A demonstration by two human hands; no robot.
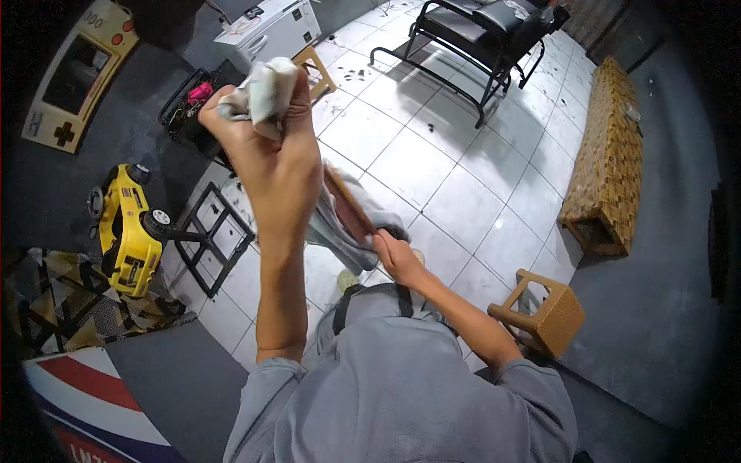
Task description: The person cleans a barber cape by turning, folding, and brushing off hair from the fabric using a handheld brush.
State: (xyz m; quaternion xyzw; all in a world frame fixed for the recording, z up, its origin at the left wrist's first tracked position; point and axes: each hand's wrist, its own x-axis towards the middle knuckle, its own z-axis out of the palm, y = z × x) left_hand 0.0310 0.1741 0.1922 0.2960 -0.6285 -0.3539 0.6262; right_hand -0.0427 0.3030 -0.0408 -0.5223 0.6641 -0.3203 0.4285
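Observation:
My left hand (272, 147) is raised high, its fingers closed around a bunched white-grey cloth (272, 89) that sticks up above the fist. Lower down, in front of my waist, my right hand (395, 256) is closed on the near end of a long brown strip (349, 207). Folds of grey cloth (332, 239) hang along both sides of the strip, close against my right fingers. Whether the strip is part of the cloth or a separate piece, I cannot tell. My left forearm hides the upper left of these folds.
A black metal frame (212, 239) and a yellow toy car (130, 231) are at left. A brown stool (544, 312) stands near my right elbow, with a woven bench (606, 162) beyond. A black padded chair (482, 35) stands ahead on white tiles with scattered dark bits.

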